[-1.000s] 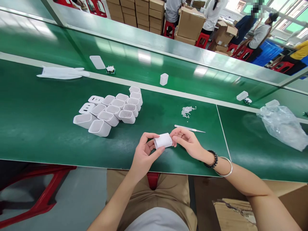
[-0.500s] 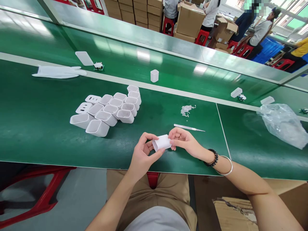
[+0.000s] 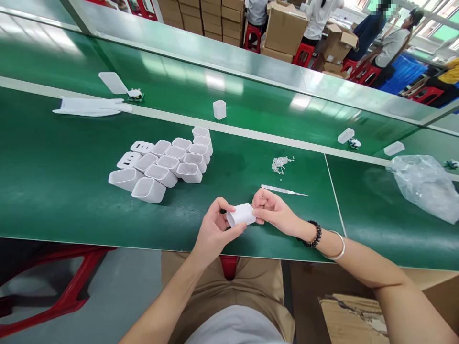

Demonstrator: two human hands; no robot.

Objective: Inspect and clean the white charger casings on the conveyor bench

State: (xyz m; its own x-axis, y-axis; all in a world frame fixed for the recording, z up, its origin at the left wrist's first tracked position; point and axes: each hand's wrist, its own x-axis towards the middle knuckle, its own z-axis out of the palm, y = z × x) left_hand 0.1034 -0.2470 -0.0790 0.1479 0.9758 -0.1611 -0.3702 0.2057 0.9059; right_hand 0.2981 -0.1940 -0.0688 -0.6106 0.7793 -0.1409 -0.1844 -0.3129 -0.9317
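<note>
A white plastic charger casing (image 3: 241,214) lies on its side between my hands, its hollow end towards the left. My left hand (image 3: 219,227) grips it with the thumb below and the fingers above. At the casing's right end, my right hand (image 3: 268,208) pinches with thumb and curled fingers; anything small between those fingertips is hidden. Just beyond my right hand is a pair of metal tweezers (image 3: 284,190). Farther back sits a small heap of tiny clear pieces (image 3: 280,164). To the left, several white casings (image 3: 148,189) stand grouped, mostly open end up, two showing slotted faces (image 3: 129,160).
Behind a pale strip (image 3: 251,136), a green belt (image 3: 172,95) carries a white casing (image 3: 219,110) and small circuit boards (image 3: 135,95). White gloves (image 3: 91,106) lie at left, a clear plastic bag (image 3: 423,186) at right. A torn cardboard box (image 3: 351,317) is below the bench edge.
The casings and boards on the far belt have shifted left. Both hands keep their hold on the casing, which has barely turned. The view has moved slightly.
</note>
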